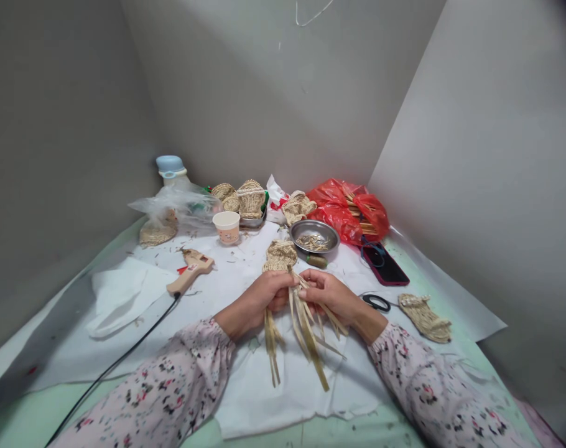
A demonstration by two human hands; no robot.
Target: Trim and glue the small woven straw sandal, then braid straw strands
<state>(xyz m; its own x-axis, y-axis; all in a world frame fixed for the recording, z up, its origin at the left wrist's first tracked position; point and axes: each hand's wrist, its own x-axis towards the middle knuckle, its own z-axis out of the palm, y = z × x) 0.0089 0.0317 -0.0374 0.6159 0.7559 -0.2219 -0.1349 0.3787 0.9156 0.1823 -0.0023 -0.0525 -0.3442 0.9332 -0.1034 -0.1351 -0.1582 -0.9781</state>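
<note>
Flat straw strips hang in a loose bunch over the white cloth. My left hand is closed on the strips from the left, thumb on top. My right hand pinches them from the right, close beside it. Just beyond my hands lies a woven straw piece; whether it joins the strips is hidden by my fingers. Behind it, a metal bowl holds short straw bits, with a dark-handled tool at its near edge.
Left are a glue gun with a black cord, a paper cup and a plastic bag. Right are a red bag, a phone, black scissors and a woven piece. Grey walls stand behind and beside.
</note>
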